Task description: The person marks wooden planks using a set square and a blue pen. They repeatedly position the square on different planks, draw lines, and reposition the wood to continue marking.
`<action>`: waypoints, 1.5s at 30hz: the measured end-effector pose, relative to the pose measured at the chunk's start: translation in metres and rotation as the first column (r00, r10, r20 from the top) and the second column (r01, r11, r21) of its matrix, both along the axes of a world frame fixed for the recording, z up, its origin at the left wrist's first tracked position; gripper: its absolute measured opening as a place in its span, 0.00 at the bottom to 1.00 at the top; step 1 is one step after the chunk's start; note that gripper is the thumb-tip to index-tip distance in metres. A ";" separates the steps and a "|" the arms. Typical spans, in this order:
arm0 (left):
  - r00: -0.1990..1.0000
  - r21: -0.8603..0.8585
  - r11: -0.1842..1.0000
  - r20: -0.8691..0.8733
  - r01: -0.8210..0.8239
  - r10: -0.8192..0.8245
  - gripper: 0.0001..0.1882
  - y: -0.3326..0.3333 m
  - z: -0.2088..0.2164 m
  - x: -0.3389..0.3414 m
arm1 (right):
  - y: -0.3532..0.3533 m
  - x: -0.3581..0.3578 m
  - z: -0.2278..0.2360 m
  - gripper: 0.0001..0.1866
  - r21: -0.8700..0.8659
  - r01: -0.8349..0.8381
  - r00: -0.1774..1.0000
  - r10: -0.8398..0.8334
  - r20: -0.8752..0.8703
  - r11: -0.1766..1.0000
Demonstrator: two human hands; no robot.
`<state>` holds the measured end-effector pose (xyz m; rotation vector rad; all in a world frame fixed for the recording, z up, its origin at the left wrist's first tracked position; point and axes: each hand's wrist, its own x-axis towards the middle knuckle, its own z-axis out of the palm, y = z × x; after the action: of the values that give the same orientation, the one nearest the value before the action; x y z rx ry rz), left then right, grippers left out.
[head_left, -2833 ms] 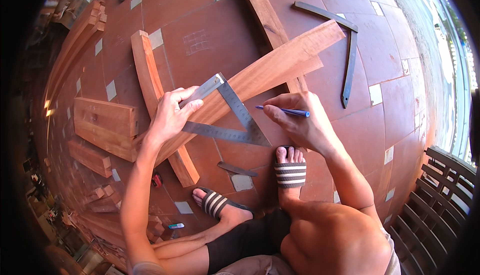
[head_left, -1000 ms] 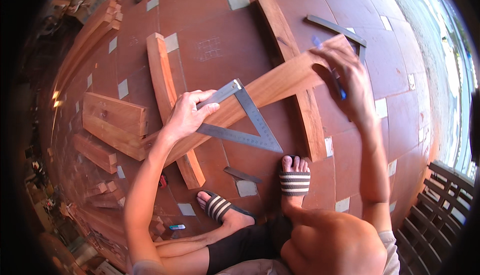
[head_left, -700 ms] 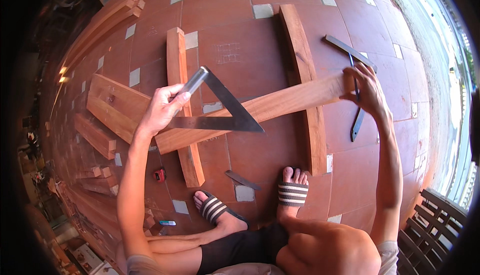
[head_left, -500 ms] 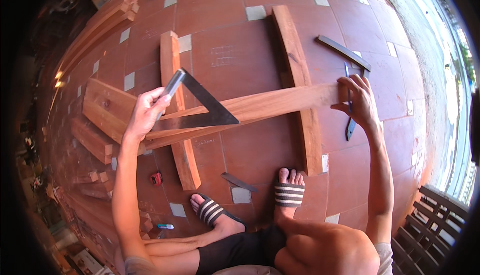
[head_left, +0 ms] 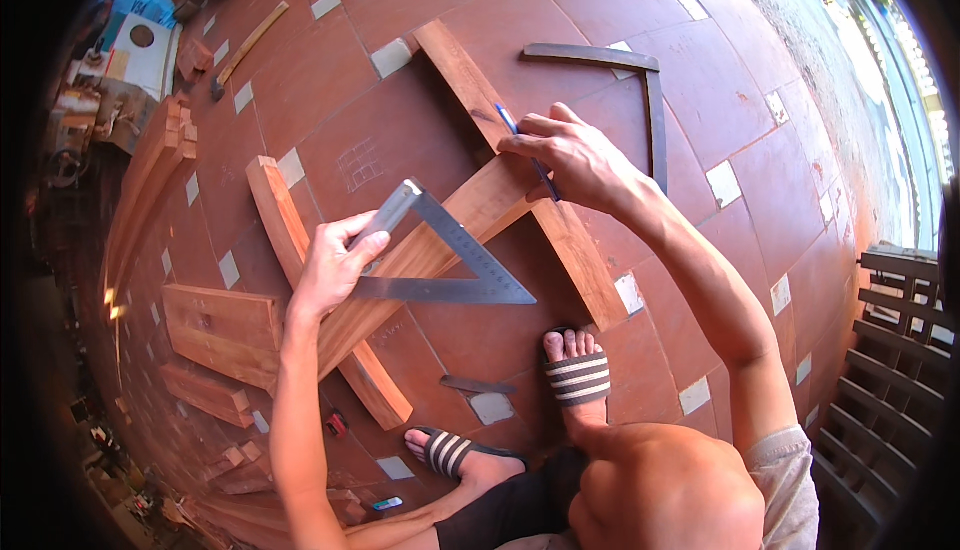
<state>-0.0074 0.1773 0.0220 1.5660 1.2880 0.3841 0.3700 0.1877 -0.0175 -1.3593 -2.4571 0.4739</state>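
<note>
My left hand (head_left: 335,260) is closed round the thick edge of a metal triangular set square (head_left: 465,242), which is held over a long wooden board (head_left: 485,200). At the board's far right end, my right hand (head_left: 585,165) has a slim blue pen (head_left: 507,118) between its fingers. Those fingers lie over the board's end; whether they also grip it, I cannot tell. The board rests slanting across two wooden beams, a left beam (head_left: 277,212) and a right beam (head_left: 580,265).
A dark L-shaped square (head_left: 656,120) lies beyond my right hand. Short timber blocks (head_left: 225,325) and stacked beams (head_left: 145,190) are at the left. A hammer (head_left: 250,50), a red tape measure (head_left: 337,424) and a flat dark strip (head_left: 478,385) lie on the tiles. My sandalled feet are close by.
The view has turned, so the board looks more steeply slanted. My right hand has come closer to my left and to the right beam. The set square stays in my left hand.
</note>
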 end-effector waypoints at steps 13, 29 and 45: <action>0.987 0.140 0.988 -0.155 0.059 -0.037 0.22 0.019 -0.017 0.074 | -0.032 0.060 -0.008 0.32 -0.232 0.332 0.825 -0.401 -0.399 0.914; 0.988 0.059 0.995 -0.135 0.082 -0.073 0.23 0.028 -0.016 0.088 | -0.083 0.081 -0.012 0.27 -0.327 0.465 0.694 -0.569 -0.441 0.822; 0.981 0.053 0.994 -0.171 0.099 -0.088 0.23 0.030 -0.011 0.090 | -0.052 0.032 0.028 0.16 -0.421 0.333 0.542 -0.537 -0.647 0.843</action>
<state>0.0831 0.2074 0.0109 1.7346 1.3356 0.2373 0.4017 0.1361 0.0106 -1.4172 -1.3384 0.9996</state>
